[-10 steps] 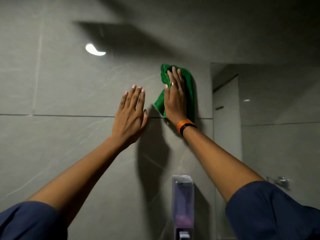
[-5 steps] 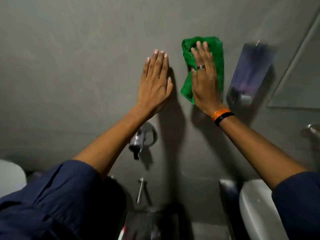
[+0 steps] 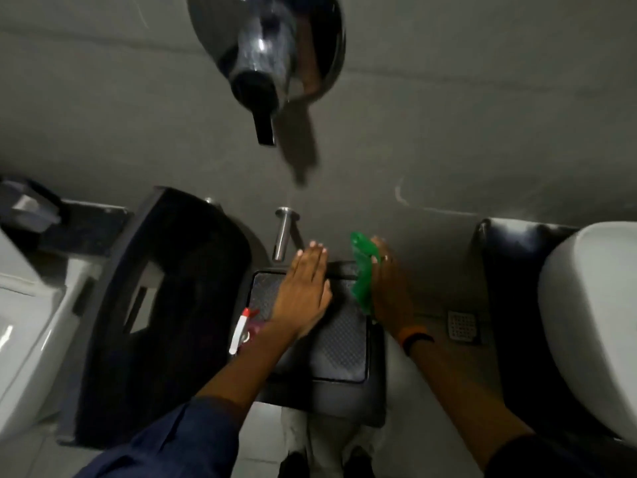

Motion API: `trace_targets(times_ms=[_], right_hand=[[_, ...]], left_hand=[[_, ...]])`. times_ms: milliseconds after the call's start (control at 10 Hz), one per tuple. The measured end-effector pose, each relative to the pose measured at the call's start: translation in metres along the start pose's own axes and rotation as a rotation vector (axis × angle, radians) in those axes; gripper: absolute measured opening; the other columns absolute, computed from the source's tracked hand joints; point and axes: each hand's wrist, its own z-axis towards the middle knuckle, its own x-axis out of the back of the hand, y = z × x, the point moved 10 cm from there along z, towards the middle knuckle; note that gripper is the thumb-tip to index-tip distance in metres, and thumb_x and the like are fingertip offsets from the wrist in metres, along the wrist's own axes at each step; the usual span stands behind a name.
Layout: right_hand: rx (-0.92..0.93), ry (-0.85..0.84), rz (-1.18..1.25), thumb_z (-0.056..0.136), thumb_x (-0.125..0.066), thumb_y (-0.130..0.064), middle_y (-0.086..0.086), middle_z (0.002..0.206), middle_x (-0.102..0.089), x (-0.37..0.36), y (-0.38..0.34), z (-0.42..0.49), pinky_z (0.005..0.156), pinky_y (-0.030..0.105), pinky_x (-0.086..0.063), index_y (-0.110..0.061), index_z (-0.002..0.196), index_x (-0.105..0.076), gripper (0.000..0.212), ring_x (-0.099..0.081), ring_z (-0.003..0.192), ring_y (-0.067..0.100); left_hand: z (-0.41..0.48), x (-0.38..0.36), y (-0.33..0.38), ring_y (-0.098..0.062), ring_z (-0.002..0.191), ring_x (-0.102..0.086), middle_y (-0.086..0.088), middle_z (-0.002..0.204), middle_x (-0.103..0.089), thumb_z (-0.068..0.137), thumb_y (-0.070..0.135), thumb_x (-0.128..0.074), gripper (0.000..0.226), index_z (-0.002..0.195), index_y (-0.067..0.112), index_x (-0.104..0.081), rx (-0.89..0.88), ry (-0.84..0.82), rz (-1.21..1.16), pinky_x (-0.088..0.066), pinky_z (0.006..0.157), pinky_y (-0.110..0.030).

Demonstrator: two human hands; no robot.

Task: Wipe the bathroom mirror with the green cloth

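- Head view: the camera is tipped steeply down along a grey tiled wall [image 3: 448, 132] toward the floor, and the whole frame is softened by motion blur.
- Right hand [image 3: 391, 288]: it is laid flat with the fingers stretched out, and the green cloth [image 3: 363, 270] is pinned under its palm and fingers against the lower part of the wall. The cloth is crumpled and shows mostly along the thumb side of the hand. A ring can be made out on one finger, and an orange and black wristband [image 3: 415, 339] is worn at the wrist.
- Left hand [image 3: 305, 291]: it is spread open with nothing in it, fingers together and pointing up the wall, just beside the cloth hand but apart from it (whether the palm actually touches the wall cannot be told through the blur).
- Both forearms are bare; a dark blue sleeve [image 3: 179, 439] is seen on the left arm.
- Chrome fitting [image 3: 269, 53]: a round shiny fixture is seen on the wall high in the frame, and a short metal spout [image 3: 283, 232] sticks out just above the left fingertips.
- Dark bin [image 3: 165, 305] stands at the left, with a black textured lid [image 3: 341, 339] below the hands.
- White spray bottle [image 3: 241, 327] with a red trigger sits beside the left wrist.
- White basin [image 3: 593, 322] is seen at the right edge, and a floor drain [image 3: 462, 324] lies between it and the right wrist.
- No mirror is in sight.
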Motion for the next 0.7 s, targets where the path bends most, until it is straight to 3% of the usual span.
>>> trace_targets(times_ms=[100,200,300,400,600,700], right_hand=[[0.017,-0.086,-0.083,0.1,-0.042,0.004,0.019,0.152,-0.047,-0.058,0.049,-0.023,0.126,0.051,-0.021,0.007,0.143,-0.048,0.043,-0.042,0.146,0.032],[0.135,-0.339,-0.463,0.105,-0.048,-0.023,0.016,0.163,-0.034,-0.154,0.119,-0.072,0.13,0.051,-0.014,-0.007,0.154,-0.036,0.053,-0.03,0.154,0.032],[0.104,-0.484,-0.61,0.104,-0.039,-0.047,0.013,0.171,-0.009,-0.2,0.169,-0.103,0.131,0.052,-0.005,-0.013,0.161,-0.017,0.07,-0.006,0.16,0.03],[0.136,-0.42,-0.667,0.101,-0.032,-0.055,0.009,0.172,0.002,-0.218,0.194,-0.118,0.13,0.051,-0.001,-0.018,0.162,-0.004,0.077,0.006,0.16,0.027],[0.095,-0.464,-0.698,0.099,-0.02,-0.062,0.01,0.172,-0.003,-0.205,0.176,-0.107,0.13,0.053,-0.007,-0.014,0.162,-0.012,0.079,0.001,0.16,0.027],[0.087,-0.357,-0.638,0.099,-0.023,-0.06,0.011,0.171,-0.008,-0.171,0.138,-0.097,0.131,0.05,-0.008,-0.013,0.161,-0.016,0.077,-0.005,0.16,0.027]], left_hand=[[-0.029,-0.081,-0.024,-0.03,0.156,-0.009,-0.021,0.166,-0.017,0.102,0.025,-0.038,0.064,0.156,-0.002,-0.018,0.06,-0.148,0.01,-0.006,0.129,-0.044],[-0.06,-0.177,-0.049,-0.031,0.156,-0.008,-0.02,0.167,-0.015,0.104,0.025,-0.034,0.063,0.157,-0.002,-0.015,0.109,-0.252,-0.001,-0.002,0.129,-0.044],[-0.081,-0.23,-0.061,-0.03,0.157,-0.003,-0.018,0.168,-0.008,0.105,0.026,-0.031,0.063,0.158,-0.001,-0.009,0.133,-0.348,0.01,-0.001,0.129,-0.044],[-0.1,-0.278,-0.07,-0.029,0.156,0.008,-0.015,0.168,0.008,0.105,0.029,-0.029,0.067,0.158,0.001,0.001,0.167,-0.415,-0.004,-0.002,0.129,-0.043],[-0.085,-0.245,-0.062,-0.029,0.157,0.004,-0.014,0.168,0.004,0.106,0.029,-0.031,0.065,0.158,0.001,-0.002,0.155,-0.341,-0.062,-0.005,0.129,-0.043],[-0.066,-0.189,-0.045,-0.026,0.157,0.001,-0.013,0.169,-0.003,0.106,0.03,-0.034,0.064,0.158,0.003,-0.008,0.108,-0.227,-0.139,-0.009,0.129,-0.044]])
